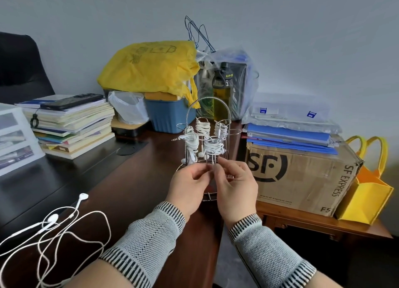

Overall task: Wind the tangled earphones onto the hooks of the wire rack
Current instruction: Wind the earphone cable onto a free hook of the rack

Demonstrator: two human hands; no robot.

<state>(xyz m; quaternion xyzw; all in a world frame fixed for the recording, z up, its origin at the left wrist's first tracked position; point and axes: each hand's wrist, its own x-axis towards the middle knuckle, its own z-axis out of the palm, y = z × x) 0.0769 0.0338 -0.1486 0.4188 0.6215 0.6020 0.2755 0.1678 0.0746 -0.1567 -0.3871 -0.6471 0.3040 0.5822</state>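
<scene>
White earphone coils (212, 146) wrapped the wire rack's (208, 115) hooks. Below them, left hand (187, 185) and right hand (235, 183) met, curled fingers pinching a thin cord.

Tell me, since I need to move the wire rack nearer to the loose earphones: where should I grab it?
Grip the wire rack by its arched handle, coming straight down from above. The arch stands free over the hooks, while white cords wrap the hooks below, and both the left hand and right hand crowd the base.
</scene>
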